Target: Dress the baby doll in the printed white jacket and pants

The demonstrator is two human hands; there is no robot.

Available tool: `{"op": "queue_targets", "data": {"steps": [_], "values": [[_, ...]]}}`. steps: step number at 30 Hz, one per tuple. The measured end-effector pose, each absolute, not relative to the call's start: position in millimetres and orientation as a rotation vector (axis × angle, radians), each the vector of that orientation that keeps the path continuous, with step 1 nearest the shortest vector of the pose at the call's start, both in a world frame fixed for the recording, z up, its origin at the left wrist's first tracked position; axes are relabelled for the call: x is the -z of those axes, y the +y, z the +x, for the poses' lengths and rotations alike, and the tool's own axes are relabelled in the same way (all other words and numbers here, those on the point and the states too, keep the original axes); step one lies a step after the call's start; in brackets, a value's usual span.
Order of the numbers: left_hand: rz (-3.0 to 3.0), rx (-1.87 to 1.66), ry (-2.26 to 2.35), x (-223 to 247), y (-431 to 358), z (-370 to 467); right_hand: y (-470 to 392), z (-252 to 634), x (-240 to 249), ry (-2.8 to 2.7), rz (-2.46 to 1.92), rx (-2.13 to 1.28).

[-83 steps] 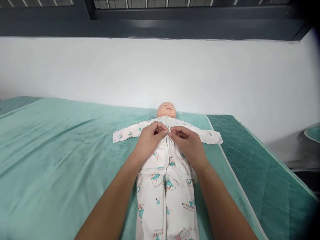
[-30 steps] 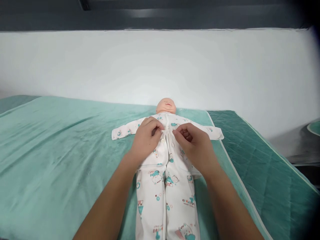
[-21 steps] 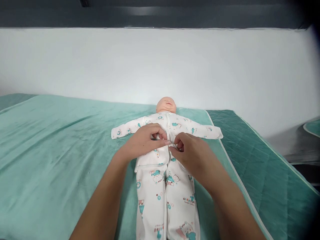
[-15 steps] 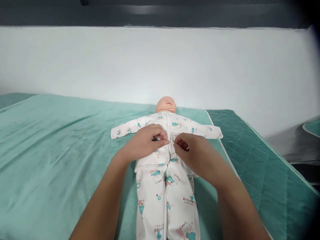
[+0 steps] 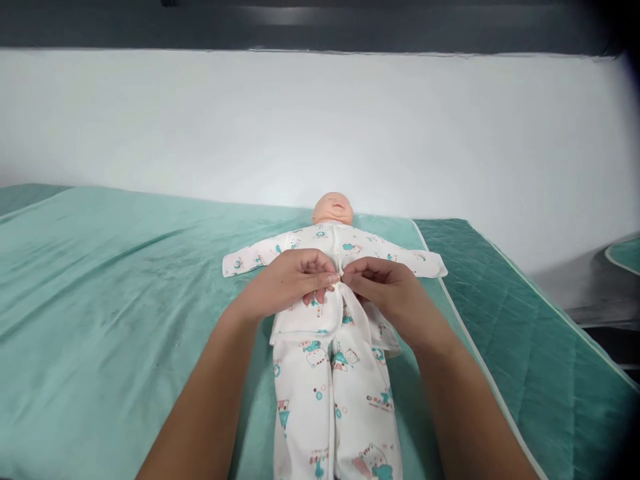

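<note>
A baby doll (image 5: 334, 208) lies on its back, arms spread, dressed in a white printed jacket (image 5: 305, 319) and matching trousers (image 5: 305, 393). My left hand (image 5: 300, 279) pinches one front edge of the jacket at mid-chest, thumb against fingertips. From the other side my right hand (image 5: 385, 288) pinches the opposite front edge, and the fingertips of both hands nearly meet. Below them the jacket front parts, its right flap lifted a little. What sits exactly between the fingertips is too small to make out.
Under the doll spreads a light green sheet (image 5: 125, 320), somewhat wrinkled. A darker green quilted mat (image 5: 515, 347) lies along the right side. Behind the doll's head stands a white wall (image 5: 320, 127), with a dark beam (image 5: 320, 27) across the top.
My right hand has moved slightly up and left, closer to my left hand. Both hands now pinch at nearly one spot, and the jacket's lower right flap has opened outward.
</note>
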State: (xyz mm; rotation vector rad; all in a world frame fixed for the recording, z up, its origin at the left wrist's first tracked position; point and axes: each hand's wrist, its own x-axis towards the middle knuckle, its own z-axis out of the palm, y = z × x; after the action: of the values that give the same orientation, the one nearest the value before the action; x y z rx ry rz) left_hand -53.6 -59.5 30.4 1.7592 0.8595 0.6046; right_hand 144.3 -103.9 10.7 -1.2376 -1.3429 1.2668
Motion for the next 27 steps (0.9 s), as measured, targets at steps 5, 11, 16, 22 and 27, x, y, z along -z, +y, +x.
{"op": "queue_targets", "data": {"steps": [5,11,16,22,27], "values": [[1.646,-0.599,0.802,-26.8,-59.1,-52.3,-102.8,145.4,-8.6,-1.354,-1.249,-1.277],[1.571,-0.61,0.688,-24.1,-57.0,-54.2,-102.6,148.5,-11.0,-1.441,-1.226,-1.27],[1.568,-0.605,0.657,-20.2,-54.5,-55.0,-102.9,148.9,-11.8,-1.488,-1.173,-1.314],[1.562,-0.591,0.67,-18.9,-52.7,-54.8,-102.1,148.0,-10.9,-1.472,-1.165,-1.333],[1.611,-0.593,0.692,-19.5,-53.0,-53.8,-102.1,146.0,-10.9,-1.46,-1.13,-1.33]]}}
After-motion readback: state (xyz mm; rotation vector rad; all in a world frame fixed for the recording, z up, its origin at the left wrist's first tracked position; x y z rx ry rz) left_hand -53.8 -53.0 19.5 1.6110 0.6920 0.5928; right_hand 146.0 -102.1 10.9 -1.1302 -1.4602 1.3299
